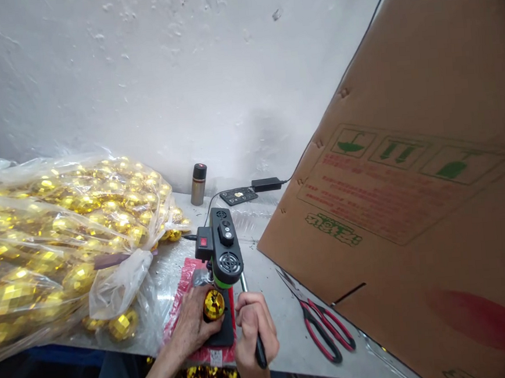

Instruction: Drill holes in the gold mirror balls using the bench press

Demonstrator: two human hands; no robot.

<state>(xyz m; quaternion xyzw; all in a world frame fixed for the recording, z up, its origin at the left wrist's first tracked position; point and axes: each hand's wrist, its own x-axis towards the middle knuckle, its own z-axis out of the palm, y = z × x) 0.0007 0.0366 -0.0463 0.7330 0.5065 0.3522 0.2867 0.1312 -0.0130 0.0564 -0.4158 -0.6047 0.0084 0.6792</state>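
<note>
- Two bare hands at work here, both low in the middle of the view, and both occupied!
- The left hand (193,322) has the gold ball (214,304) pinched, thumb on the near side, fingers curled around behind it.
- And that ball sits right under the head of the black machine (226,249), just below its green ring (222,283); whether ball and head touch, I cannot tell.
- Over to the right hand (255,325): fingers wrapped firmly around the lever (260,354), its black end poking out below the fist.
- Underneath the machine, a red plastic sheet (174,317) lies on the grey tabletop (285,332).
- Out on the left, a clear bag (122,283) bulges with faceted gold balls, its gathered end facing the machine.
- To the right, red-and-black scissors (327,330) lie with blades apart, beside a big tilted carton (399,270).
- Back by the wall, a black-capped cylinder (198,184) stands upright, with a black adapter (267,184) to its right.
</note>
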